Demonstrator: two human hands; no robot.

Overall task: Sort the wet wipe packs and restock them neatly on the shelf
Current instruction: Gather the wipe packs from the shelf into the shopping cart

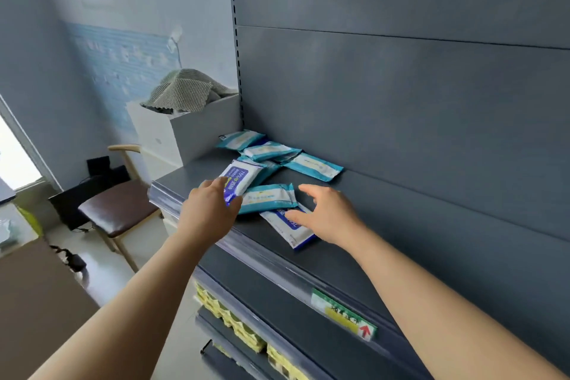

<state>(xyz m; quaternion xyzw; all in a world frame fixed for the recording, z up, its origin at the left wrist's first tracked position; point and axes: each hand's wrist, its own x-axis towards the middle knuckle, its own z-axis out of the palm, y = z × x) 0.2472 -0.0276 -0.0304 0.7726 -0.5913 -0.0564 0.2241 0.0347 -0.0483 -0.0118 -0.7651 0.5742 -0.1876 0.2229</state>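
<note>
- Dark grey store shelving fills the right side of the room, and its lowest tiers, closest to me, carry rows of yellow packs (246, 335).
- Above those, a green and yellow price label (344, 315) with a red arrow sits in the clear front rail of the shelf (354, 259).
- A person reaches in over that rail with both bare forearms.
- The left hand (212, 208) is at the shelf's front edge. Its fingers are curled round the near end of a blue-and-white pack (238, 175), and the far end of that pack lies on a teal one.
- The right hand (328, 214) is spread and relaxed, grasping nothing, palm down over a second blue-and-white pack (297, 233) that lies flat near the front edge. The thumb lies across the top of it; I cannot tell whether the palm presses down.
- Between the two hands a teal pack (269, 197) lies flat, touching the second blue-and-white pack.
- Farther back, several more teal packs (313, 166) lie loosely overlapped at different angles, trailing toward the shelf's left rear corner near the back panel (401, 102).
- Past the shelf's left end stands a white box (197, 129) with a striped cloth (185, 92) heaped on top.
- Lower down and beyond it, a wooden chair (120, 207) with a brown seat stands by the pale blue wall (46, 40).
</note>
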